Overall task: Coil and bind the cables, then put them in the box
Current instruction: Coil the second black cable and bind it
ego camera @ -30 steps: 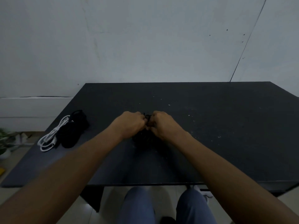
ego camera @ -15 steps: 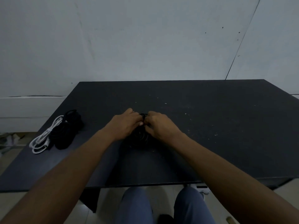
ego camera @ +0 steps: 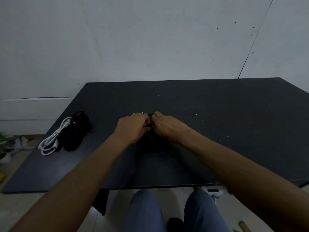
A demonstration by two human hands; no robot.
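1. Both hands meet at mid-bench over a dark cable bundle (ego camera: 149, 139). Left hand (ego camera: 132, 128) and right hand (ego camera: 167, 126) face knuckles-up, fingertips nearly touching.
2. Grip: fingers of both hands curl in and pinch a black strand at the top of the bundle. Each grip looks clamped on the cable. The exact pinch is partly hidden by the knuckles.
3. Judged reason for the pose: one hand steadies the coil while the other works the tie or the tail end, so the loops do not spring open. Binding step seems under way, not finished.
4. The bundle rests on the bench (ego camera: 217, 131), under the hands, so its weight is carried and both hands stay free for fine work.
5. White cable (ego camera: 50, 141) and black cable pile (ego camera: 75, 131) lie touching at the left edge of the bench, well apart from the hands. Likely parked there out of the way; whether bound, cannot tell.
6. No box in view.
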